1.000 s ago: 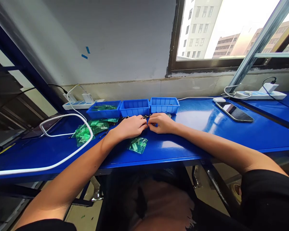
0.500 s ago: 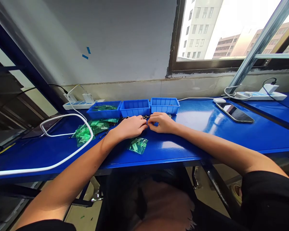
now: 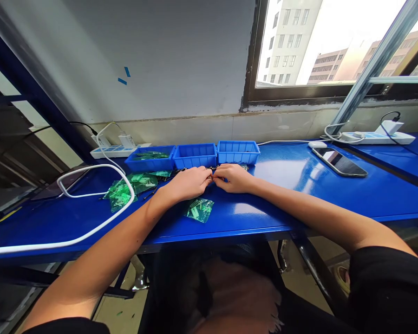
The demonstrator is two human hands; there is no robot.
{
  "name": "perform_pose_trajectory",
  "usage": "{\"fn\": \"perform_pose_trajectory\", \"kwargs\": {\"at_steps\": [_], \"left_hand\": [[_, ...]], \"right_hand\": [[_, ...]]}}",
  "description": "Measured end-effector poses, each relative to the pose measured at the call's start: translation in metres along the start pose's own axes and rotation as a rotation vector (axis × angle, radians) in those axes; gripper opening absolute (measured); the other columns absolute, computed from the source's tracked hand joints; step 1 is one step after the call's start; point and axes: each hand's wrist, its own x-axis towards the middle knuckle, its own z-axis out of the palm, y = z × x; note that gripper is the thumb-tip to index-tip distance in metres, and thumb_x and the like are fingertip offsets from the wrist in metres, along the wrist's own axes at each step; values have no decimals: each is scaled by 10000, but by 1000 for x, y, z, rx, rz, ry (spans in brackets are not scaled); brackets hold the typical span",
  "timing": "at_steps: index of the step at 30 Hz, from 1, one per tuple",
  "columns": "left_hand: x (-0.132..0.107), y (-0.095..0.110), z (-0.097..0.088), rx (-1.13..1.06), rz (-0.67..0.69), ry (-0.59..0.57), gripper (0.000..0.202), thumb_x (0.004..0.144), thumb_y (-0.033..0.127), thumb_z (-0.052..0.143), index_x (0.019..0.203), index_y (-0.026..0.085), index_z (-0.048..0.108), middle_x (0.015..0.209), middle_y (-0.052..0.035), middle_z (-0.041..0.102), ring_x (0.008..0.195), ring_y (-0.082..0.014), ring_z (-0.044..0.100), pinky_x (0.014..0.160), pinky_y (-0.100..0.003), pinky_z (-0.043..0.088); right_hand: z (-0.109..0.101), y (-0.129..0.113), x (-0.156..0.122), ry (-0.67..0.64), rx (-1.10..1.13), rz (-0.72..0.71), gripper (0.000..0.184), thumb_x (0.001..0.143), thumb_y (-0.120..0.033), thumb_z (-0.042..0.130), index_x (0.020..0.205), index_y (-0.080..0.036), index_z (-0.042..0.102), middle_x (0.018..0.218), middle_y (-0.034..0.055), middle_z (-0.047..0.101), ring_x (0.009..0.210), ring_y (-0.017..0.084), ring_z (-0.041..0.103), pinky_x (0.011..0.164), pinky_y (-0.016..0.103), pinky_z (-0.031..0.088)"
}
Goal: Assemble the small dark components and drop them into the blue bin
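Barely anything's been shifted since half a second ago, so fingertip work seems ongoing. Left hand (image 3: 191,182) is curled in front of the middle blue bin (image 3: 195,162), right hand (image 3: 235,178) front-right of it; pinch and contents can't be told. Green packet (image 3: 202,211) is laid farther out in front.

small dark parts (image 3: 213,168), partly hidden behind the fingers (image 3: 221,167); green see-through packet (image 3: 200,211) flat nearby
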Motion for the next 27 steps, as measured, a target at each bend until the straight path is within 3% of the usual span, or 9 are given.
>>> {"fn": "perform_pose_trajectory", "kwargs": {"at_steps": [27], "left_hand": [[0,2,-2,-21,-13,-14,251,939,279,290,1014,199,516,1021,-62,606,967,-210,595,841,-323,466]], "right_hand": [[-3,-4,1,-10,-72,27,204,805,-186,473,655,-162,609,652,32,600,650,136,511,654,252,363]]}}
